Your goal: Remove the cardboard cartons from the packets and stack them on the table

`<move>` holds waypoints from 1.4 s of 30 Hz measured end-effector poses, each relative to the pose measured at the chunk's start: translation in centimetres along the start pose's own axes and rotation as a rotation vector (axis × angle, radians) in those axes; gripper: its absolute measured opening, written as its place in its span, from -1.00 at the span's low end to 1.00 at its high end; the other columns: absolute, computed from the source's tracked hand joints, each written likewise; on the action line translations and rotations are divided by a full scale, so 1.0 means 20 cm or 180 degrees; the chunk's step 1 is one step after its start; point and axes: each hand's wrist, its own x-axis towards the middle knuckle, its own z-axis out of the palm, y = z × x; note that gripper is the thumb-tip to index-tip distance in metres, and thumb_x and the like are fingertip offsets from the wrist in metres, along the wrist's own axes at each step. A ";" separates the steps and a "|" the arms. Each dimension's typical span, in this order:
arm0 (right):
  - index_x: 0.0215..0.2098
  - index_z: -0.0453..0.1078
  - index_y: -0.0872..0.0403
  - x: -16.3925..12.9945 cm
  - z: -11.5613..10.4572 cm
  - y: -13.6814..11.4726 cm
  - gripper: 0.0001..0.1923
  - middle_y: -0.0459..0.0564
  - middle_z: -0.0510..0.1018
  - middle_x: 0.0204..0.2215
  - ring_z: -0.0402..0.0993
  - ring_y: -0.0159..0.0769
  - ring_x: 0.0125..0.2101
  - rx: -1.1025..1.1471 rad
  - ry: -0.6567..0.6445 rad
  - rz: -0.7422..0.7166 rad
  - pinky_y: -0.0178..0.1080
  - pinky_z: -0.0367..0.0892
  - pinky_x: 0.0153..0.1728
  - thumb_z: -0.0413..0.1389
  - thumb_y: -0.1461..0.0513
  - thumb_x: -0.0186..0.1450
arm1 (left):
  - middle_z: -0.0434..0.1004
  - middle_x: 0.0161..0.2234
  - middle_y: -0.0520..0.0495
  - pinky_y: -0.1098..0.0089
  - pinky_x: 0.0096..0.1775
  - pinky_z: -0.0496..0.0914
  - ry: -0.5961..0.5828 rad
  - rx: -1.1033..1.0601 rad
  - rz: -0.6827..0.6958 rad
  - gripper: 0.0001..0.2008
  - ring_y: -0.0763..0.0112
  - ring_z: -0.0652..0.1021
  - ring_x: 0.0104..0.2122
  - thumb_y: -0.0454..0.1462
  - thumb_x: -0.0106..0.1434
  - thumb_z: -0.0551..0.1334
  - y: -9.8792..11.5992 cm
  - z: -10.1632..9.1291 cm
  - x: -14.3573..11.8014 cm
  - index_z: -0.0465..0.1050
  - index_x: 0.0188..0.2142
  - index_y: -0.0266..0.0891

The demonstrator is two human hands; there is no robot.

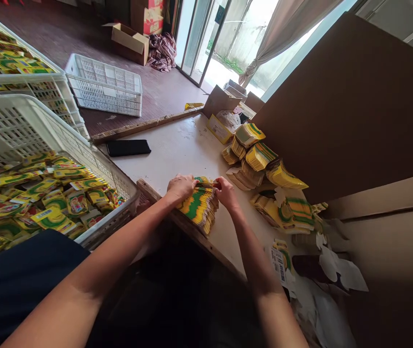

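A thick stack of flat yellow and green packets lies fanned at the near edge of the counter, between the two hands. The left hand rests on its top with fingers curled down and pressed together, and the right hand pinches the far end with closed fingers. More such stacks lie near on the right, and a white crate of packets stands on the left.

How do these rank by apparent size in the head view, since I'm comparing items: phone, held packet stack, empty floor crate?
1. Empty floor crate, though farthest away.
2. Held packet stack, gripped by left hand and right hand.
3. Phone.
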 end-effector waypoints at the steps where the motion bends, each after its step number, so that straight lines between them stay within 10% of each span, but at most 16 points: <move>1: -0.38 0.27 0.01 0.01 0.00 0.00 -0.75 -0.12 0.52 -0.40 0.49 -0.30 -0.34 -0.0001 -0.0001 0.0017 -0.25 0.35 -0.23 0.01 0.43 0.01 | 0.53 -0.03 -0.21 0.30 -0.06 0.37 0.0004 -0.0001 -0.0004 -0.56 0.16 0.47 0.03 -0.06 0.39 -0.09 0.00 0.00 0.00 0.39 0.04 -0.17; 42: -0.43 0.13 -0.02 0.16 0.16 0.09 -0.77 -0.17 0.54 -0.48 0.51 -0.34 -0.43 0.0743 0.0317 0.0325 -0.30 0.40 -0.34 0.09 0.32 -0.01 | 0.53 -0.04 -0.28 0.26 -0.03 0.37 0.0127 0.0104 0.0089 -0.63 0.13 0.45 0.06 -0.21 0.36 -0.07 0.00 0.02 0.01 0.36 0.01 -0.27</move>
